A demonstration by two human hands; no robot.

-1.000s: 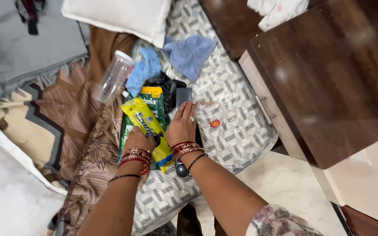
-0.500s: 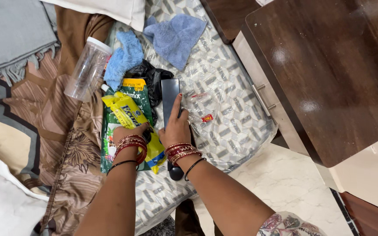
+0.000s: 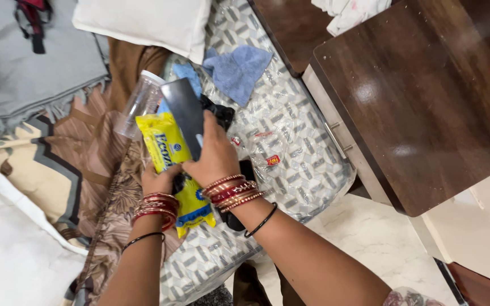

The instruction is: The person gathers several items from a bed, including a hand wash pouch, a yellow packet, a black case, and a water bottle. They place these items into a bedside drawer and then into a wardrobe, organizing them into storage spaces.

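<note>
Two hands meet: right hand (image 3: 215,154) grips dark panel (image 3: 184,113), left hand (image 3: 159,180) yellow packet (image 3: 171,158).

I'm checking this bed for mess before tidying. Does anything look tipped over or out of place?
Yes. The clear plastic jar lies tipped on its side on the brown patterned blanket, and two blue cloths lie crumpled on the plastic-wrapped mattress. Nothing looks spilled or broken.
</note>
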